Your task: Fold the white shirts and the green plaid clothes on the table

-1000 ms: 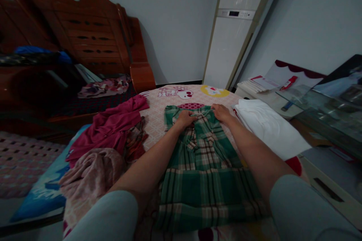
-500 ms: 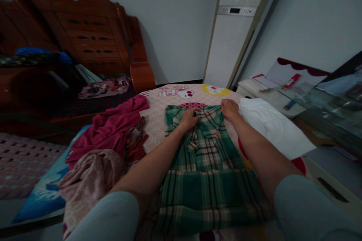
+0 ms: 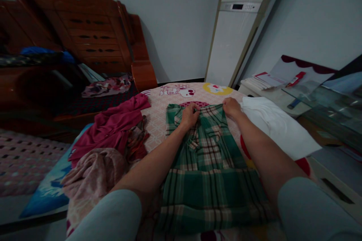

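A green plaid shirt [image 3: 209,184] lies folded lengthwise on a patterned tablecloth [image 3: 158,111], its lower part turned up in a wide band. My right hand [image 3: 232,107] is closed on the shirt's far right corner. Near the middle of the same far edge is my left hand [image 3: 190,116], its thumb and forefinger curled together at the cloth; the fingertips are partly hidden. To the right of my right hand lies a white cloth [image 3: 274,124], folded flat.
On the left, a magenta garment [image 3: 113,128] and a crumpled pink cloth [image 3: 96,175] lie in a heap. Behind stands a carved wooden bench [image 3: 93,34]. A tall white air conditioner [image 3: 229,41] is at the back, and a glass shelf [image 3: 325,113] juts in from the right.
My left hand has shifted slightly away from me toward the shirt's far edge, with its wrist raised a little. My right hand keeps the corner. The whole view has moved slightly.
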### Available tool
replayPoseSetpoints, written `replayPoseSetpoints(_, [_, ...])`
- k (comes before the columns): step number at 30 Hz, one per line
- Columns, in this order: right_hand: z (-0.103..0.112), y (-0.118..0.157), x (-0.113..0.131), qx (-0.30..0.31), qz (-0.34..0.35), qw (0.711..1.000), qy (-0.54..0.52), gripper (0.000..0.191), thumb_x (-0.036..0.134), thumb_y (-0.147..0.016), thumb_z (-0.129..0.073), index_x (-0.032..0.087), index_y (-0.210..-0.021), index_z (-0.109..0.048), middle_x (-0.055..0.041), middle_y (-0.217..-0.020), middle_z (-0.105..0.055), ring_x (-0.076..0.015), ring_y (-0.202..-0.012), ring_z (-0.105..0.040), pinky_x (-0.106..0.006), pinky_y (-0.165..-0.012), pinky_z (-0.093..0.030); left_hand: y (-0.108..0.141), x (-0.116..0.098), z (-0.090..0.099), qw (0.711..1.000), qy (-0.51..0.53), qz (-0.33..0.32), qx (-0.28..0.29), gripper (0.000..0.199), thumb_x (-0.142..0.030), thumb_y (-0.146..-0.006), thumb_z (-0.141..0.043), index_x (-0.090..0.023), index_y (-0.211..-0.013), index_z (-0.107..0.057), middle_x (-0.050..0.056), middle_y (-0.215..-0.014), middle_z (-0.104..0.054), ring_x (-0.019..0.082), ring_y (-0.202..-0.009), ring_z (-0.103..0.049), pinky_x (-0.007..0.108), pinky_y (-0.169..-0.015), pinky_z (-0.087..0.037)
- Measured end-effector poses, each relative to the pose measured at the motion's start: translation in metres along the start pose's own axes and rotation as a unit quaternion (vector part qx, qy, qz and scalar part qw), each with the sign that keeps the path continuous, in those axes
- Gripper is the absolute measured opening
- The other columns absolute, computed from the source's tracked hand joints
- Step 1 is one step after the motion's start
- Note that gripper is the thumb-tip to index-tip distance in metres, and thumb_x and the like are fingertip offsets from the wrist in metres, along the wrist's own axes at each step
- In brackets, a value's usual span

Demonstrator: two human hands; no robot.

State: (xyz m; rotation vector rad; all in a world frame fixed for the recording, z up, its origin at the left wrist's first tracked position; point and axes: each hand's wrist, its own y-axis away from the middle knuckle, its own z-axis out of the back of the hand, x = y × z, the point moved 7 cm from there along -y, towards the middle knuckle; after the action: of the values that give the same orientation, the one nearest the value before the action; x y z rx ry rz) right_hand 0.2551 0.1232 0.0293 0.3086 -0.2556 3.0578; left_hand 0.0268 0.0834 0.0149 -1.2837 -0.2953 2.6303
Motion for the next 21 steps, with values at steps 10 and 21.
replayPoseSetpoints(10, [0.001, 0.017, 0.005, -0.012, -0.044, 0.998, 0.044, 0.037, 0.011, -0.087, -0.048, 0.014, -0.121, -0.063, -0.0178, -0.118, -0.068, -0.0289, -0.113, -0.062, -0.039, -0.093, -0.048, -0.002, 0.006, -0.014, 0.993, -0.057, -0.012, 0.106, 0.033, -0.016, -0.085, -0.057, -0.024, -0.114, -0.072, 0.001, -0.108, -0.074, 0.017, -0.097, -0.065, 0.025, -0.091, -0.047])
replayPoseSetpoints(21, [-0.013, 0.087, 0.055, -0.051, 0.220, 0.967, -0.115, 0.041, 0.014, -0.089, -0.041, 0.013, -0.118, -0.070, -0.0124, -0.127, -0.066, -0.0228, -0.122, -0.059, -0.039, -0.108, -0.042, -0.001, 0.005, -0.010, 0.994, -0.056, -0.005, 0.098, 0.041, -0.011, -0.080, -0.060, -0.019, -0.120, -0.069, 0.003, -0.100, -0.075, 0.017, -0.092, -0.067, 0.024, -0.086, -0.049])
